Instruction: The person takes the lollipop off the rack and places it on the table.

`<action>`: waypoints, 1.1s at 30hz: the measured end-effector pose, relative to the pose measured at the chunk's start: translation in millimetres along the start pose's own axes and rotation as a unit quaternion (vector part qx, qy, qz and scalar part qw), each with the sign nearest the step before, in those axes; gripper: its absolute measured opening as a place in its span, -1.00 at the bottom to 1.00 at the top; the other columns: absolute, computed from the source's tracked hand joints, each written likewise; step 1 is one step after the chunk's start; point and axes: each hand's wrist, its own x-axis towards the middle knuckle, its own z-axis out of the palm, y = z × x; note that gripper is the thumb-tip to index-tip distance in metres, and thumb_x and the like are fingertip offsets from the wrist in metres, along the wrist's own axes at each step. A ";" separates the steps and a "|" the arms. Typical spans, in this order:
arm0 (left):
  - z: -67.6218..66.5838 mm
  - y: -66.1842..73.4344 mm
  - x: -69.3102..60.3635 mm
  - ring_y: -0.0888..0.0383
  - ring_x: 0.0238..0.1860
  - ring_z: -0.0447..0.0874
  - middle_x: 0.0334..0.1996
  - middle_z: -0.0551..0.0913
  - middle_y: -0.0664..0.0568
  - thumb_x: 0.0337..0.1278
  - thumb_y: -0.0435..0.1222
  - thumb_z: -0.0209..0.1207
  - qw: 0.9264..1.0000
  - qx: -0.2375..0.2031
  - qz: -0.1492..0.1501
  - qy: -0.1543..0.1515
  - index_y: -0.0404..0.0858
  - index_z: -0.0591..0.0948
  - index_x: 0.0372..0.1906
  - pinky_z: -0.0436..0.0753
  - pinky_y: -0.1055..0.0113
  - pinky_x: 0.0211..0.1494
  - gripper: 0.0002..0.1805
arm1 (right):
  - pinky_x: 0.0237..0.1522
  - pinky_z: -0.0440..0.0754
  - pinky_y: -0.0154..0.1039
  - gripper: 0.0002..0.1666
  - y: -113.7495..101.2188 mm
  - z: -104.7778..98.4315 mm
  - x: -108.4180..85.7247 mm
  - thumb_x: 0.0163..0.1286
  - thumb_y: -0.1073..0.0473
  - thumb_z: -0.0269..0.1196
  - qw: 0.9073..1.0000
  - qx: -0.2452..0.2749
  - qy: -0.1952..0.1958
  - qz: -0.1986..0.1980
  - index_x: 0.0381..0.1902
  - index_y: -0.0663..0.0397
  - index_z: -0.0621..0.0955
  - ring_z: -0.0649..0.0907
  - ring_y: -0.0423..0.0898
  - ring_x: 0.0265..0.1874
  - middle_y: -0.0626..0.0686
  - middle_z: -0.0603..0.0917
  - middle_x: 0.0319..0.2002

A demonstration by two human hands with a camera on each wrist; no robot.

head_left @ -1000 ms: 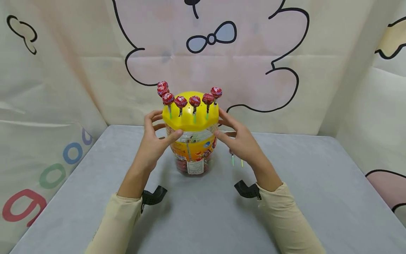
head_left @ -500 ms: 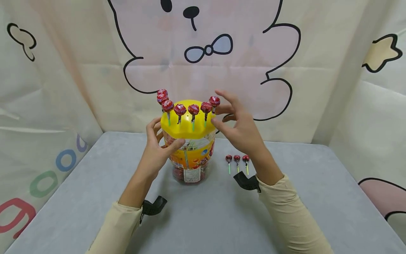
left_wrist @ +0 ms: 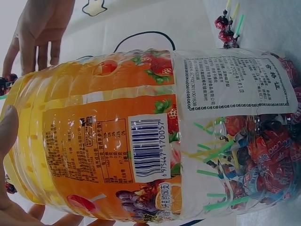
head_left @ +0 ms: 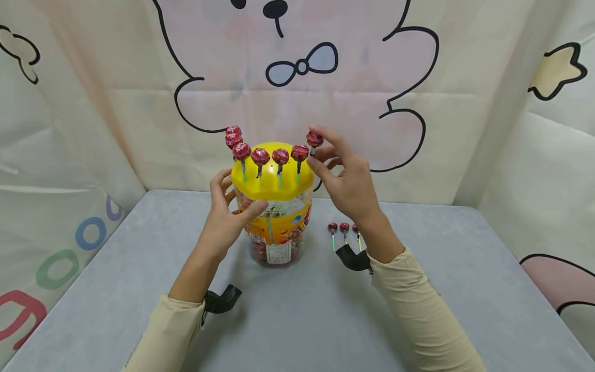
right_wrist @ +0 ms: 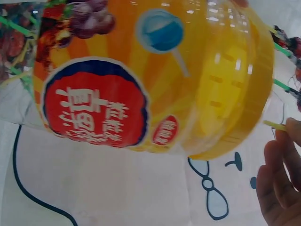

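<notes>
A clear candy jar (head_left: 274, 222) with a yellow lid (head_left: 274, 178) stands upright; several red-wrapped lollipops (head_left: 280, 156) stick up from the lid's rim. My left hand (head_left: 223, 219) grips the jar's left side just below the lid, thumb in front and fingers around the back. At the lid's right edge, my right hand (head_left: 350, 183) pinches a lollipop (head_left: 314, 139) between thumb and fingers. Its yellow stick (right_wrist: 275, 125) shows beside the lid in the right wrist view, the tip close to the lid's edge.
Right of the jar, three lollipops (head_left: 344, 227) lie on the grey table (head_left: 297, 320), partly behind the right wrist's black camera mount (head_left: 353, 258). A printed cloth backdrop (head_left: 279, 108) rises behind the table.
My right hand has left the jar's side, risen to the lid's right edge and taken hold of a lollipop there. My left hand stays on the jar.
</notes>
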 end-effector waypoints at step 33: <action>-0.4 -0.4 -0.5 -0.08 0.57 -0.07 0.51 -0.06 -0.01 0.19 -0.08 0.34 1.000 0.021 -0.009 0.004 0.21 -0.18 0.49 0.26 -0.38 0.42 0.03 | -0.15 0.57 -0.35 -0.32 74.6 -78.8 -68.3 0.36 0.11 0.35 0.971 -0.104 -0.106 0.190 0.38 -0.37 0.42 0.67 -0.13 -0.27 0.01 0.78 -0.26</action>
